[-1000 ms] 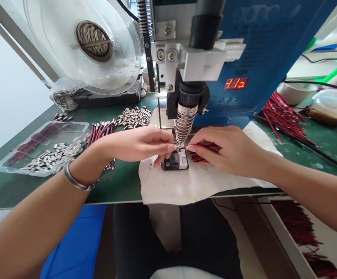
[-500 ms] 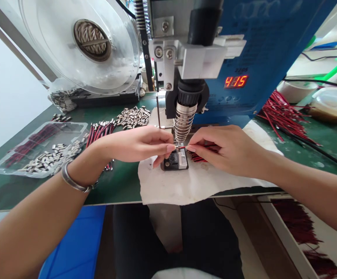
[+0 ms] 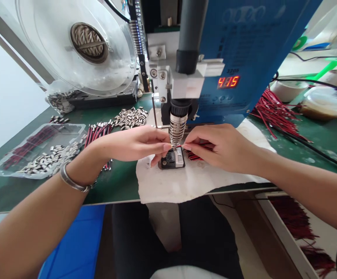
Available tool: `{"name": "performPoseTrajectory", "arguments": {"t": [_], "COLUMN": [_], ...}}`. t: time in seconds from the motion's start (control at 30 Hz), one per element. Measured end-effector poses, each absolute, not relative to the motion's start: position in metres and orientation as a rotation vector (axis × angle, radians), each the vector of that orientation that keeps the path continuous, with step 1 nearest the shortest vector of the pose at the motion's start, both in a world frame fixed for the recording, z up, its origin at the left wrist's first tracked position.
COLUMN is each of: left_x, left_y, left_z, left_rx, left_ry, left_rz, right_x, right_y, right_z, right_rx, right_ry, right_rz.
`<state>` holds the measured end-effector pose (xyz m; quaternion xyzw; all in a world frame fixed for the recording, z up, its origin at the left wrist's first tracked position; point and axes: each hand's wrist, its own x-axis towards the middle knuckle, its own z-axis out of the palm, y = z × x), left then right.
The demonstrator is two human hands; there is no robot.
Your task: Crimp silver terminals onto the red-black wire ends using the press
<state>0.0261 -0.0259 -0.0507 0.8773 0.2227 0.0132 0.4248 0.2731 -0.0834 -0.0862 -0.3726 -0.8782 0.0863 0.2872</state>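
Observation:
My left hand (image 3: 145, 142) pinches a small silver connector, mostly hidden by its thumb and forefinger, just under the soldering iron (image 3: 178, 126). From the right, my right hand (image 3: 217, 147) pinches a short red wire (image 3: 180, 146) whose end meets the connector. The iron's tip, below a coiled spring guard, is down at this meeting point; whether it touches is too small to tell. Right below the fingertips stands a small black and white fixture (image 3: 172, 159) on a pale cloth (image 3: 185, 186). A bundle of red and black wires (image 3: 197, 152) lies partly behind my right hand.
The blue soldering machine (image 3: 229, 46) reads 415. On the left are a clear plastic tray (image 3: 37, 174) of silver connectors and wires, a connector pile (image 3: 131, 117) and wired pieces (image 3: 97, 131). More red wires (image 3: 275, 112) and a tub (image 3: 325, 102) sit at right.
The soldering iron and its holder have come down toward my fingertips. My hands keep their pinches at the same spot; the view has shifted slightly.

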Motion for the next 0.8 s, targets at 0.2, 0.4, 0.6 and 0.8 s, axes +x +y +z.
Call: {"name": "performPoseTrajectory", "arguments": {"t": [0.2,0.4,0.6,0.8], "left_x": [0.0273,0.0264,0.0262,0.0271], "left_y": [-0.0264,-0.0268,-0.0272,-0.0274], "left_z": [-0.0518,-0.0517,-0.0516,-0.0512], "left_rx": [2.168,2.163,2.182,2.187], "left_ry": [0.561,0.597,0.585,0.568], "left_rz": [0.050,0.044,0.046,0.046], "right_x": [0.2741,0.2742,0.2730,0.2733], "right_y": [-0.0820,-0.0826,-0.0826,-0.0834], "right_z": [-0.0880,-0.0873,-0.0866,-0.0866], "right_rx": [-0.956,-0.961,-0.983,-1.000], "right_ry": [-2.343,-2.347,-2.342,-2.335], "right_rz": [0.206,0.198,0.222,0.254]}}
